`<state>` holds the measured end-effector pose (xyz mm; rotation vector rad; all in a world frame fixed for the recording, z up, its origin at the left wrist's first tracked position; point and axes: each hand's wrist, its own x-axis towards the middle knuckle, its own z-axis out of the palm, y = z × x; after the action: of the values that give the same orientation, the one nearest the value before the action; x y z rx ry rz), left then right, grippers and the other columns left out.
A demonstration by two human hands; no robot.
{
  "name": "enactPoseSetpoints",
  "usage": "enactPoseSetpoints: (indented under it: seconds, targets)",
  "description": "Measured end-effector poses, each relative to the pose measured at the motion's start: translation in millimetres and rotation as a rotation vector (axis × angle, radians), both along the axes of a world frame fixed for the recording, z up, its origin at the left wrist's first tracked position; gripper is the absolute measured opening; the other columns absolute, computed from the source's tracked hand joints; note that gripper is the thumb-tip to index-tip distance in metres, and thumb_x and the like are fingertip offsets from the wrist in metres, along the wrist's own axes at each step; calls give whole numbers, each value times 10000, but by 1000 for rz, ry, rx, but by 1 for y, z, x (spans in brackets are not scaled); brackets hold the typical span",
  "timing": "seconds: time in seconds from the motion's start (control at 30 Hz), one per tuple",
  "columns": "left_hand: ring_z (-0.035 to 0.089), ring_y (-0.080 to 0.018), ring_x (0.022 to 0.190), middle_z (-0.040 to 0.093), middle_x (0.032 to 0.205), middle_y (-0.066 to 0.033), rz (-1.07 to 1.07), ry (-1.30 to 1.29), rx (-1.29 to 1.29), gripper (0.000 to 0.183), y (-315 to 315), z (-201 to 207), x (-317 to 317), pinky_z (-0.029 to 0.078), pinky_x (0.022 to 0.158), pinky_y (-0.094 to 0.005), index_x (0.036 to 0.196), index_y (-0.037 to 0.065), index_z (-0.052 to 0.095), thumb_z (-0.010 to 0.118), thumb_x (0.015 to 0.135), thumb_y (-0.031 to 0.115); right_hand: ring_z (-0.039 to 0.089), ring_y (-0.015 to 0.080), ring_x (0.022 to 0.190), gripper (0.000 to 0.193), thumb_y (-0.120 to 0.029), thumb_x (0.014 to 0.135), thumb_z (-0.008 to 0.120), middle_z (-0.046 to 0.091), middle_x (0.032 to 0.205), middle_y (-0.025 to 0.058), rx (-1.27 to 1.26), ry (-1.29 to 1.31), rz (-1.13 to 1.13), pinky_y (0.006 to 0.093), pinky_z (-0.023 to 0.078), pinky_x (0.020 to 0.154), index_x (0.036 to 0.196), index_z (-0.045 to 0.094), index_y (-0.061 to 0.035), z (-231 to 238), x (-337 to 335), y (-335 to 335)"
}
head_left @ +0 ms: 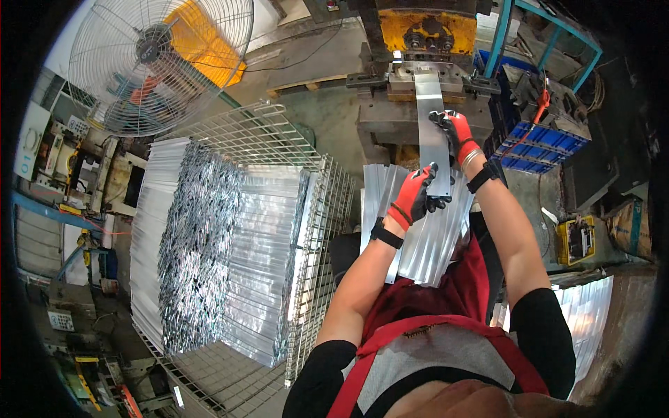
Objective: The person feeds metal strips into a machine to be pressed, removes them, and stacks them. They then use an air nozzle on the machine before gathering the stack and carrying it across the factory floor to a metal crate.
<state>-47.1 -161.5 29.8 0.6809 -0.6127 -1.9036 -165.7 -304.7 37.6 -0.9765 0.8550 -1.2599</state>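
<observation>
Metal strip: here it is, upper centre-right of the frame, one long flat silvery piece [432, 146], angled nowhere much, just running up and down the picture.
Long axis: nearly upright in the frame, its top end pointing straight at the press [426, 35], its bottom end toward the person's body.
Far end: up at the die block [453, 82], lying over its front; whether it touches a stop there, I cannot tell.
Left hand: red-and-black glove [413, 195], down by the strip's bottom end, closed on its left edge, some fingers showing past that end.
Right hand: matching glove [460, 132], higher up at the right edge, fingertips on the upper face; the underside is hidden, so I cannot tell if it pinches.
Nearer to the press: the right, clearly; the left sits lower in the frame.
Line that counts: strip and die block lined up, both hands below the block, one on each side.
Beneath: a fanned pile of similar strips [428, 247], below the hands.
</observation>
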Motion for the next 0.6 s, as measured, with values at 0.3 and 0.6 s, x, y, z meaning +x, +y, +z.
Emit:
enactPoseSetpoints:
  seconds: [0.3,0.6]
  targets:
    - [594,-301,595,603,691,-126,142,-1394,-502,388,88,10,3,473,552,-376,1084,47,518,518,819,330,553,133,817,580,-148,756,637,580,971,50,-435,403,-148,262,449,707,1250,357,-27,-2,-32,93]
    - [525,-295,1017,477,1162,-187,392,-1378,-681,662,172,75,3,422,841,-356,1243,7,359,677,691,190,519,140,922,351,-51,794,493,542,1031,55,-232,-170,1,264,406,796,1141,460,-8,44,-27,197]
